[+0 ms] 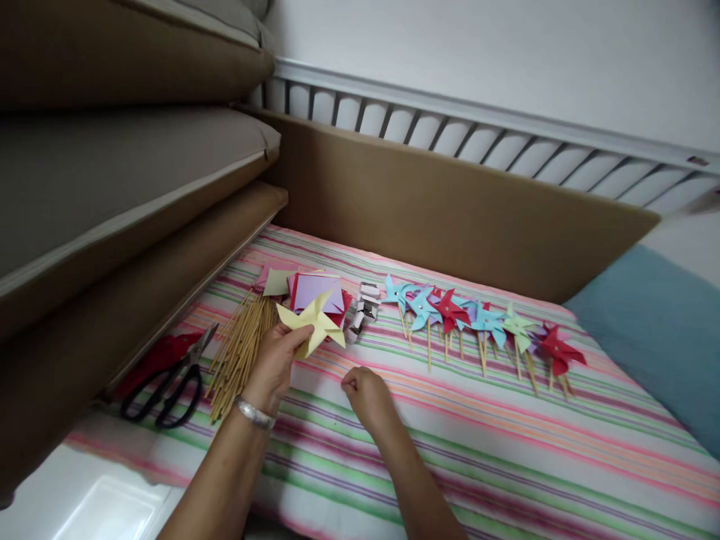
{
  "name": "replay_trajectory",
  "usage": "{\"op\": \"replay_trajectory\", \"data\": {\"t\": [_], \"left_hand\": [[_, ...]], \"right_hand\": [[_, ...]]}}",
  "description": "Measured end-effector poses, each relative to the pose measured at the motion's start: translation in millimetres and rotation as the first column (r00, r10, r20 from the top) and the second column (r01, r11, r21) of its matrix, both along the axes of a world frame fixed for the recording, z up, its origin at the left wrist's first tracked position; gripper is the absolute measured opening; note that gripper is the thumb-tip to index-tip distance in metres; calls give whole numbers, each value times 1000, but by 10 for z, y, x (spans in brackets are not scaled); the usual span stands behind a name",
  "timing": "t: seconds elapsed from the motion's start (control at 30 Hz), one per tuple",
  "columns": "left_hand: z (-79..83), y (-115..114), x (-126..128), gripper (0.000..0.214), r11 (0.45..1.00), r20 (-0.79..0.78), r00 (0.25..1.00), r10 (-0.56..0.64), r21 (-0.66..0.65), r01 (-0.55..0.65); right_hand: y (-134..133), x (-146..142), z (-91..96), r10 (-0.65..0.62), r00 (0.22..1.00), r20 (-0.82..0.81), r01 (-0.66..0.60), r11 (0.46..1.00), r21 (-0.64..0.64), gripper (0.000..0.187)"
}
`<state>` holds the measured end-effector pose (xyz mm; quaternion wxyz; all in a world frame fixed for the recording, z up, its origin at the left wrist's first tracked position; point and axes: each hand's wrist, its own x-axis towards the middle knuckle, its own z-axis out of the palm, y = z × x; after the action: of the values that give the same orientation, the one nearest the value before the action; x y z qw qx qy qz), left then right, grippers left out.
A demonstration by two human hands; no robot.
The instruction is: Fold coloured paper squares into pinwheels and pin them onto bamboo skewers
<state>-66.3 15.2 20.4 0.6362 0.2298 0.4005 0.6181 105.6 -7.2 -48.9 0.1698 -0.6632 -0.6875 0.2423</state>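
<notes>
My left hand (pixel 277 361) holds a folded yellow paper pinwheel (pixel 313 322) by its lower edge, just above the striped cloth (pixel 484 442). A silver bracelet sits on that wrist. My right hand (pixel 364 391) is closed in a loose fist, resting on the cloth to the right of the pinwheel; what it pinches, if anything, is too small to see. A bundle of wooden sticks (pixel 241 351) lies left of my left hand. Behind the pinwheel is a stack of coloured paper squares (pixel 316 289).
A row of finished pinwheels on sticks (pixel 484 322) lies to the right. A small white stapler-like object (pixel 364 306) sits beside the paper. Black scissors (pixel 169 384) and red paper lie at the left. Brown cushions (pixel 112 187) rise on the left, a blue pillow (pixel 658 330) at right.
</notes>
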Motion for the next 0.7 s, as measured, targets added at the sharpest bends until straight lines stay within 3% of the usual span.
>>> {"op": "replay_trajectory", "data": {"t": [0.27, 0.7], "left_hand": [[-40, 69, 136, 25, 998, -84, 996, 42, -45, -46], [-70, 77, 169, 21, 1000, -74, 997, 7, -9, -8]], "right_hand": [[48, 28, -5, 24, 989, -143, -38, 995, -94, 21], [29, 29, -20, 112, 988, -106, -107, 993, 48, 12]]}}
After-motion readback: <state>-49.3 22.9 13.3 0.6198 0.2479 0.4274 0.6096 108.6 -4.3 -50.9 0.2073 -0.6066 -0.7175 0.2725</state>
